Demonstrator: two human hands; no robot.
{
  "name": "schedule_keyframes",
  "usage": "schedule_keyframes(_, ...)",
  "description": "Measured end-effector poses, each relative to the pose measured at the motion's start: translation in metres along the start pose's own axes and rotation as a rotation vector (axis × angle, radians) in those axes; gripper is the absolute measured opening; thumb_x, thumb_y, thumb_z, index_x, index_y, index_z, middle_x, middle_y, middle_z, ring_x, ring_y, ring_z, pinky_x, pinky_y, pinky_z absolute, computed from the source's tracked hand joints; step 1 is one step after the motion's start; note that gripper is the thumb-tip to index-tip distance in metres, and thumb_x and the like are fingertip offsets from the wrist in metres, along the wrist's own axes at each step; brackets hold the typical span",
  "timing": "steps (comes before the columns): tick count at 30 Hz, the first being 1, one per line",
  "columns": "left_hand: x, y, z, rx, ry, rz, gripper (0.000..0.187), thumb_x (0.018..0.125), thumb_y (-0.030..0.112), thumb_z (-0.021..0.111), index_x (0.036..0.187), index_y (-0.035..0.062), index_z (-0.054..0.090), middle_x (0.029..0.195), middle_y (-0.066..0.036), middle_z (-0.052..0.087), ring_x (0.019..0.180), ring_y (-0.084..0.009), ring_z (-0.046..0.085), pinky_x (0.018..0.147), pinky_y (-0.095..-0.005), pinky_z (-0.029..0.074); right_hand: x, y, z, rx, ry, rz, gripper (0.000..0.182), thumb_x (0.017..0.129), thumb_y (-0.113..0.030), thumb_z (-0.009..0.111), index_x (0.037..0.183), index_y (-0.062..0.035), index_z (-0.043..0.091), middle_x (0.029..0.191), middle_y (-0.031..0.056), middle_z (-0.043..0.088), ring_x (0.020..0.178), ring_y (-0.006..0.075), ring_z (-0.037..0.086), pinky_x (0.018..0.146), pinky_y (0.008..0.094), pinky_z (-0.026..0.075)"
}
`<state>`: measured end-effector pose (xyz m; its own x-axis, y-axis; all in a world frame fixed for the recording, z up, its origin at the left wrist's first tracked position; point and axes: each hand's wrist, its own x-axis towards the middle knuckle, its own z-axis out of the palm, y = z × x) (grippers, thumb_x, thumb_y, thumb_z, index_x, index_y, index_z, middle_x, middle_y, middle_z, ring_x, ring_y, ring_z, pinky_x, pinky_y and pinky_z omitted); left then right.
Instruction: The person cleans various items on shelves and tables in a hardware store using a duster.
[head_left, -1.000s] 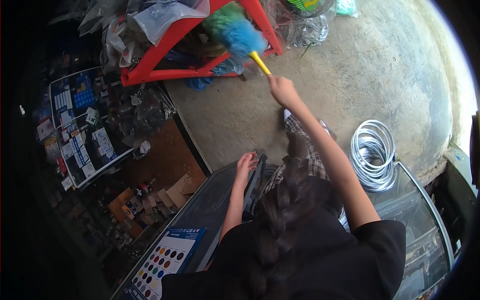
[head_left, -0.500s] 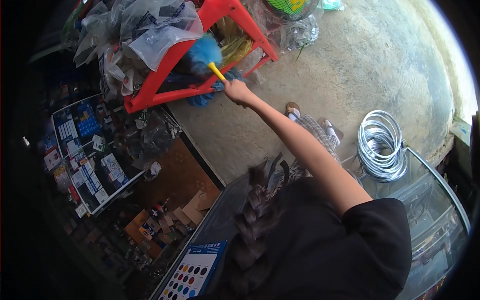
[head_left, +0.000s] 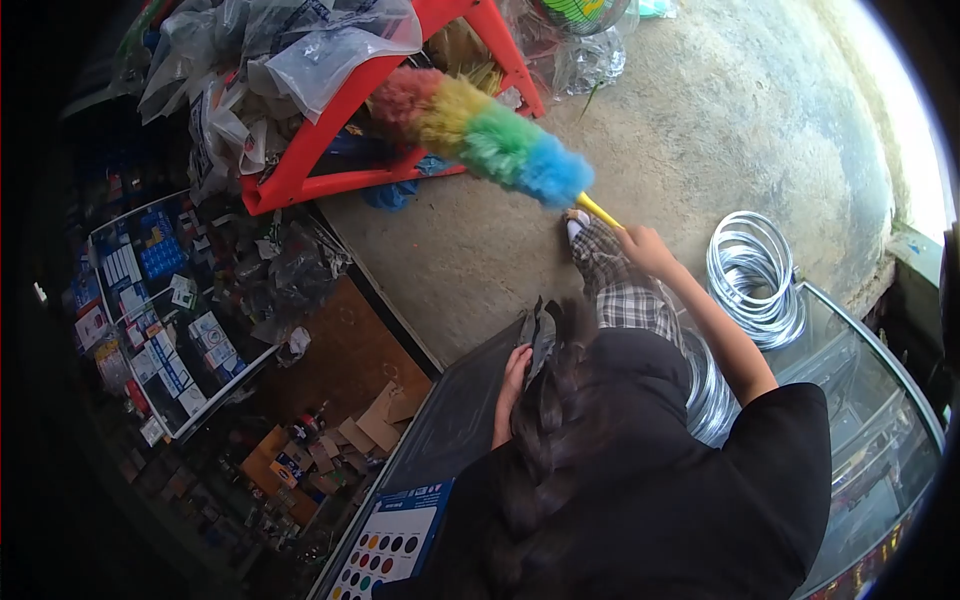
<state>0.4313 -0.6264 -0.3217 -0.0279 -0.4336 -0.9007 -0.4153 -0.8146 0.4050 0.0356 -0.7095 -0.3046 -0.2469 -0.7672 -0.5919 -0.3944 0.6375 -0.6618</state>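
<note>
My right hand [head_left: 645,248] is closed round the yellow handle [head_left: 600,211] of a feather duster. Its fluffy head [head_left: 495,142], banded pink, yellow, green and blue, reaches up and left, with the pink tip in front of the red plastic frame [head_left: 330,118]. Lower and nearer my body, my left hand [head_left: 514,378] has its fingers against some dark grey strips [head_left: 541,343] beside the end of a dark braid [head_left: 550,430]. The fingers look closed on the strips, though the braid and strips hide part of them.
Clear plastic bags [head_left: 335,45] hang over the red frame. Shiny wire coils [head_left: 755,285] rest on a glass case [head_left: 850,400] at right. A dark glass top [head_left: 440,420], a colour chart [head_left: 395,540], a shelf of small boxes [head_left: 175,365] and cardboard pieces [head_left: 380,420] are at left.
The duster has come out of the red frame, down and right toward my body, showing its whole coloured head. My left hand has come into view by the dark strips.
</note>
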Motion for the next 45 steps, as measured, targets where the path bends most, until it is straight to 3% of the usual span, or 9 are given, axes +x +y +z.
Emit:
schedule_keyframes(8,-0.009,-0.001,-0.007,0.017,0.016,0.003,0.031,0.086,0.032,0.044,0.1,0.0066,0.054,0.092,-0.005,0.058,0.079,-0.0137,0.056,0.062,-0.0258,0.043,-0.054,0.031,-0.03,-0.32,0.042,-0.158,0.037,0.082,-0.037,0.046,0.07,-0.0042,0.058,0.053,0.0164,0.051,0.051,0.0341,0.051,0.049,0.043,0.039)
schedule_keyframes(11,-0.012,-0.002,-0.01,0.02,0.027,-0.001,0.031,0.086,0.032,0.044,0.1,0.0067,0.054,0.092,-0.005,0.058,0.079,-0.0136,0.056,0.062,-0.0259,0.043,-0.017,-0.015,-0.022,-0.247,0.186,-0.269,0.035,0.083,-0.036,0.046,0.069,-0.0058,0.058,0.052,0.0156,0.051,0.049,0.0334,0.051,0.047,0.0416,0.039)
schedule_keyframes(15,-0.012,-0.006,-0.011,0.022,0.032,0.0,0.031,0.086,0.032,0.044,0.1,0.0069,0.054,0.092,-0.005,0.058,0.078,-0.0136,0.056,0.062,-0.026,0.043,0.074,-0.068,0.024,-0.057,0.319,-0.161,0.043,0.084,-0.037,0.043,0.067,-0.0003,0.058,0.059,0.0211,0.054,0.058,0.0377,0.054,0.053,0.0442,0.043)
schedule_keyframes(24,-0.008,-0.005,-0.017,0.063,0.015,0.008,0.03,0.086,0.032,0.044,0.101,0.0074,0.054,0.092,-0.004,0.058,0.078,-0.0134,0.055,0.062,-0.0261,0.043,0.037,-0.027,0.074,-0.004,-0.023,-0.262,0.048,0.085,-0.04,0.041,0.067,0.0021,0.058,0.058,0.0212,0.054,0.057,0.0369,0.054,0.056,0.0431,0.043)
schedule_keyframes(31,-0.005,0.013,-0.02,0.083,0.015,0.028,0.03,0.086,0.032,0.045,0.101,0.0077,0.054,0.092,-0.004,0.058,0.078,-0.0133,0.055,0.062,-0.0263,0.043,0.026,-0.107,0.037,0.265,0.014,-0.187,0.05,0.086,-0.037,0.039,0.067,0.0069,0.055,0.059,0.0259,0.051,0.056,0.0367,0.054,0.055,0.0419,0.041)
schedule_keyframes(35,-0.002,0.027,-0.023,0.09,0.023,0.037,0.03,0.086,0.032,0.045,0.101,0.0079,0.054,0.092,-0.004,0.058,0.078,-0.0132,0.055,0.062,-0.0263,0.043,0.092,-0.153,0.1,0.307,-0.046,-0.02,0.056,0.085,-0.041,0.037,0.068,0.0085,0.056,0.068,0.0297,0.055,0.072,0.0426,0.056,0.066,0.0452,0.044)
schedule_keyframes(38,0.002,0.039,-0.022,0.101,0.026,0.052,0.03,0.086,0.032,0.045,0.101,0.0081,0.054,0.092,-0.004,0.058,0.077,-0.0131,0.055,0.062,-0.0264,0.043,0.09,-0.142,0.16,0.262,0.03,-0.013,0.058,0.086,-0.043,0.035,0.068,0.0083,0.056,0.065,0.0293,0.054,0.071,0.0423,0.056,0.065,0.0456,0.044)
schedule_keyframes(42,0.019,0.021,-0.029,0.164,0.044,0.066,0.029,0.085,0.031,0.045,0.103,0.01,0.054,0.091,-0.004,0.058,0.077,-0.0129,0.054,0.062,-0.0265,0.042,0.057,-0.068,0.2,0.203,-0.246,0.038,0.059,0.084,-0.046,0.035,0.074,0.0078,0.058,0.073,0.031,0.055,0.078,0.0453,0.054,0.073,0.0456,0.043)
schedule_keyframes(45,0.024,0.011,-0.033,0.179,0.056,0.091,0.029,0.085,0.032,0.046,0.103,0.0102,0.054,0.09,-0.003,0.058,0.077,-0.0127,0.053,0.061,-0.0265,0.042,0.045,-0.035,0.16,0.185,-0.245,0.031,0.059,0.084,-0.047,0.036,0.069,0.0052,0.059,0.071,0.0293,0.055,0.076,0.0432,0.054,0.07,0.0448,0.043)
